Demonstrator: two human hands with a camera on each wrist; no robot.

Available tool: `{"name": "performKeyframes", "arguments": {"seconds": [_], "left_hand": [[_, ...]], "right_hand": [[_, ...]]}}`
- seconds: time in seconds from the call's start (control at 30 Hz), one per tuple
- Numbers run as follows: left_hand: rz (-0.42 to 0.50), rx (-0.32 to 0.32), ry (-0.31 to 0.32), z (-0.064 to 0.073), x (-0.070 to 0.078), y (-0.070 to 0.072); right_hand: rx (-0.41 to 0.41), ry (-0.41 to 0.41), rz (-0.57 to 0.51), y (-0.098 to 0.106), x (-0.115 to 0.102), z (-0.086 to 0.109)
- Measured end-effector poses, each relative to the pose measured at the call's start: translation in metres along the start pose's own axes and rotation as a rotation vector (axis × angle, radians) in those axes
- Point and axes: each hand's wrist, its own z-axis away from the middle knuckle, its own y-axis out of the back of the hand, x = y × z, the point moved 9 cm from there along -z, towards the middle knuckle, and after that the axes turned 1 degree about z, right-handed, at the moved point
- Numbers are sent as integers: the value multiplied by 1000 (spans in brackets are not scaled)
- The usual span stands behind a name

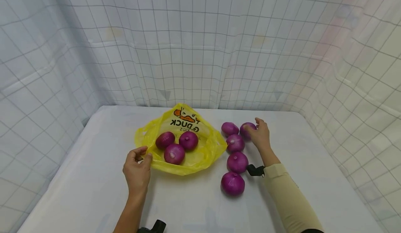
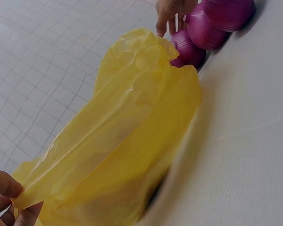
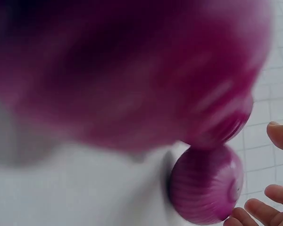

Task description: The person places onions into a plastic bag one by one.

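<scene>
1. fingers (image 2: 7, 184) of the left hand (image 1: 138, 172) pinch the near-left rim of a yellow bag (image 1: 205, 153); those of the right hand (image 1: 260, 135) are spread loosely about the rightmost onion (image 1: 244, 135), and whether they touch it i cannot tell.
2. five onions lie outside the bag, to its right: two side by side at the back and three running toward the near edge of the counter (image 1: 94, 170), ending at the nearest onion (image 1: 233, 184).
3. the bag's right tip comes right up to this line, beside its middle back onion (image 1: 235, 143).
4. a black wrist device (image 1: 255, 170) sits just beside the line, next to a pale buttoned sleeve (image 1: 288, 198).
5. inside the bag, three onions (image 1: 174, 153) rest close together; from the left wrist its wall hides them.
6. the bag is thin, crinkled, see-through plastic, with a cartoon duck (image 1: 185, 115) and lettering reading backwards.
7. the onions are round, purple, glossy and finely streaked.
8. white cloth covers the counter, and a creased white curtain (image 1: 188, 52) with grid lines hangs behind.
</scene>
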Motion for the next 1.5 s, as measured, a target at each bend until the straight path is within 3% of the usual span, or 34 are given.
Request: {"name": "performKeyframes", "arguments": {"seconds": [0.53,1.1,1.5], "left_hand": [[-26,-19,18,7,-4,-1],[-26,-1,16,4,-3,0],[-37,16,3,0,-1,1]], "right_hand": [[-36,-11,109,-10,35,-7],[-69,-2,103,-18,34,-6],[-35,7,86,-14,29,-8]]}}
